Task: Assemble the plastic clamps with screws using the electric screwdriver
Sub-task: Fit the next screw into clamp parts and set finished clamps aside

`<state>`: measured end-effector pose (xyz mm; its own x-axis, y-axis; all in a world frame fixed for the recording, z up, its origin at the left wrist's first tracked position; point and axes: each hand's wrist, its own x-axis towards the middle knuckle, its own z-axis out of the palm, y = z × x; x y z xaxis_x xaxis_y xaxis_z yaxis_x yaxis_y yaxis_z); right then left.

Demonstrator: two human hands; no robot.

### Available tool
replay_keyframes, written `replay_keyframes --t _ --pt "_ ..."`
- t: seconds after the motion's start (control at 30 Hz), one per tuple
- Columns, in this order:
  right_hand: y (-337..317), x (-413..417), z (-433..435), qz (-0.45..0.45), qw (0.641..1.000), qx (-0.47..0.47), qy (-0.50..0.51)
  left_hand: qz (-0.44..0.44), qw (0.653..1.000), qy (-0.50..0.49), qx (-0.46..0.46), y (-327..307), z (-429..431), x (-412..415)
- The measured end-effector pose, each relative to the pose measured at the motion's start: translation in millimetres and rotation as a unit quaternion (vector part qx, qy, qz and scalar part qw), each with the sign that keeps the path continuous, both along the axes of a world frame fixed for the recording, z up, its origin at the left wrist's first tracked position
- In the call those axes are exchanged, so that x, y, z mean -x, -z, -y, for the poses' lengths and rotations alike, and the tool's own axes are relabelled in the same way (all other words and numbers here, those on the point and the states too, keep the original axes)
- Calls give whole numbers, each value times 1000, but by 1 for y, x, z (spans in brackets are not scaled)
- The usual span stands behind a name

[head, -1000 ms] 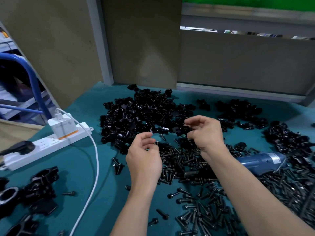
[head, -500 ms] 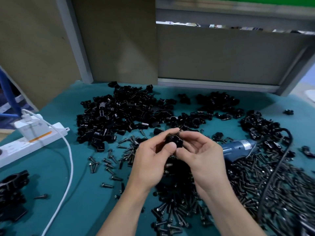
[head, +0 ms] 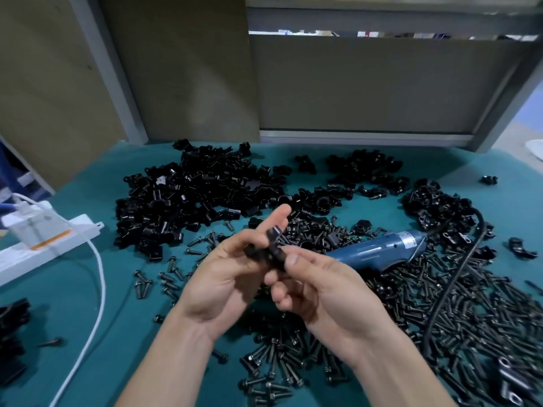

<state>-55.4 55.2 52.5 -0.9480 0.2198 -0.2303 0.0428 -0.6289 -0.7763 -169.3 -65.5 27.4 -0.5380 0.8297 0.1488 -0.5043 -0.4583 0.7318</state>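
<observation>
Now your left hand point(head: 223, 283) and right hand point(head: 323, 292) both pinch clamp point(head: 271, 245) between fingertips point(head: 292, 259), above screws point(head: 440, 304); screwdriver point(head: 379, 251) lies on table point(head: 58, 304) just beyond your right hand, among screws.

Assembly workshop bench: teal work mat point(head: 88, 304), heaped black plastic clamps point(head: 199, 195), loose screws point(head: 440, 304), electric screwdriver point(head: 379, 251), power strip point(head: 44, 245).

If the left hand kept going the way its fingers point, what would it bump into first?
Probably the loose black clamp pieces lying just beyond the left hand, which holds a clamp part; depth is hard to judge.
</observation>
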Motion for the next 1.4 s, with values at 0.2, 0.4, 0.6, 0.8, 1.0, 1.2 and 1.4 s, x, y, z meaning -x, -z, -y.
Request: replay_keyframes --t 0.2,0.4,0.6,0.8,1.0,1.2,1.4 --pt "5 1 4 4 971 -167 170 -157 967 -121 161 -7 -7 -8" --pt "5 -3 1 -8 947 -227 226 -311 918 -90 230 -14 -13 -25" --pt "-18 -13 -36 147 830 -515 156 -255 912 -190 259 -12 -28 -32" --pt "-36 -16 -130 286 643 -678 214 -174 914 -229 285 -20 -65 -30" --pt "-18 24 -237 474 517 -712 -22 -189 913 -188 310 -40 -137 -17" --pt "-2 41 -287 514 576 -634 -46 -187 907 -158 343 -46 -189 9" --pt "-15 80 -338 454 562 -690 44 -183 904 -163 351 -46 -205 32"
